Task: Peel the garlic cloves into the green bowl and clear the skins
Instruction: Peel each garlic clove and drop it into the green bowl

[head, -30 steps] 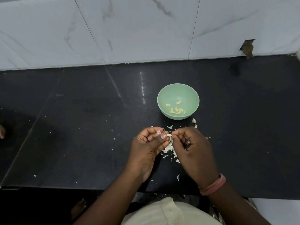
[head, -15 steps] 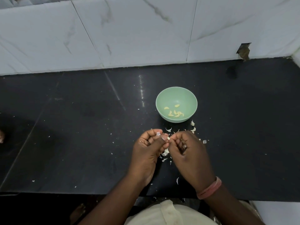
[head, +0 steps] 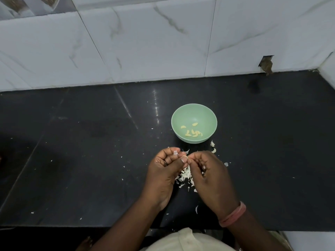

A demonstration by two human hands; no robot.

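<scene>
A green bowl (head: 194, 113) stands on the black counter (head: 90, 160) with several peeled garlic cloves (head: 194, 133) in its bottom. Just in front of it, my left hand (head: 163, 171) and my right hand (head: 210, 176) meet fingertip to fingertip. Between them they pinch a small garlic clove (head: 184, 157), mostly hidden by the fingers. A scrap of skin (head: 175, 153) sticks to a left fingertip. A heap of white skins (head: 184, 175) lies on the counter under the hands.
More skin flakes (head: 212, 144) lie scattered near the bowl and along the counter's front edge. A white marble-tiled wall (head: 163, 42) backs the counter, with a broken hole (head: 266, 65) at the right.
The hands stay together on the clove and have barely shifted. The camera tilted up a little, so the bowl and hands sit lower in view.
</scene>
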